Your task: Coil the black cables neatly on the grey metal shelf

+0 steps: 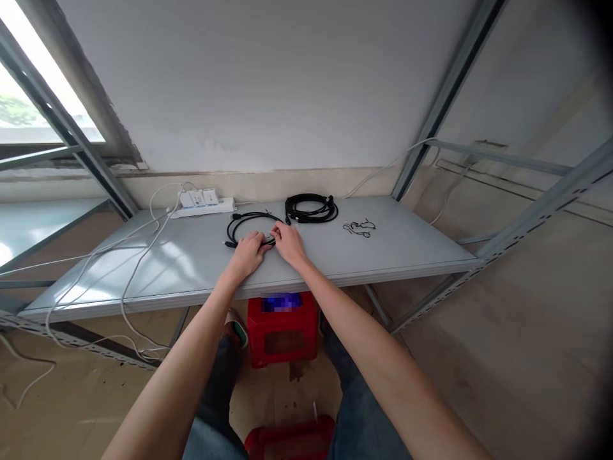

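Observation:
A small coil of black cable [253, 214] with black plugs lies on the grey metal shelf [345, 259]. My left hand [249, 254] is closed on the near side of this coil. Against the same stretch of cable, my right hand [288, 244] has its fingertips pinched together, almost touching the left. What sits between the right fingertips is too small to make out. Behind and to the right rests a thicker coil of black cable [316, 220]. Several thin black ties [360, 229] lie loose farther right. A small tie end sticks up at the far side of the small coil.
A white power strip [218, 206] with white adapters [198, 198] stands at the back left. Loose white cords [143, 255] cross the shelf's left end and hang over its front edge. Metal uprights [443, 96] flank the shelf. Below is a red stool [282, 326].

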Demonstrator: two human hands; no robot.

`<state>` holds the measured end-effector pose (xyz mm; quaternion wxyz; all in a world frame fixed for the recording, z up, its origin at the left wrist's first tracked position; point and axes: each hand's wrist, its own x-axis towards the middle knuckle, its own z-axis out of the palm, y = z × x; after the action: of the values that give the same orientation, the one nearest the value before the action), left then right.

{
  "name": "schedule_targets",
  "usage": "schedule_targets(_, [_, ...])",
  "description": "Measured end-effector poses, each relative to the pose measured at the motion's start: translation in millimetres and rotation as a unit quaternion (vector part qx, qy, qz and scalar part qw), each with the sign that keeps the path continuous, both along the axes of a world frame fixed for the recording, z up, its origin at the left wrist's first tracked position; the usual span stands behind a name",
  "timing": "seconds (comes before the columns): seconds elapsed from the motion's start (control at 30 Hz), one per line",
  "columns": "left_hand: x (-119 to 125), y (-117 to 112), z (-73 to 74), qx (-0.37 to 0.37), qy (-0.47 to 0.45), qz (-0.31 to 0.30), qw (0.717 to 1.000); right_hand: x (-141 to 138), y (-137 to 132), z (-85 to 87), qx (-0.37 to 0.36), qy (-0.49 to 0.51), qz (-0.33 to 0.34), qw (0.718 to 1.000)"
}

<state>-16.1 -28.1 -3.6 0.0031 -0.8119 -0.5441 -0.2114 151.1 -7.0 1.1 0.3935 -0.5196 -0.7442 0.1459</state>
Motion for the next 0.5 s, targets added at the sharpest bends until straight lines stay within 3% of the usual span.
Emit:
schedule_targets(0.13, [1,-7,3.1,0.033,0.007,0.007,0.999,0,2,-1.1,0.047,0.046,0.019,0.998])
schedule_targets(0.33, [4,-11,6.3,-0.001,-0.006,0.006,1.0,5,9,-4.5,0.077,0.179,-0.007,0.981])
schedule_targets(0.5, [5,-17,10.0,0.009,0.038,0.025,0.999,5,10,-7.2,0.088,0.142,0.011,0.986])
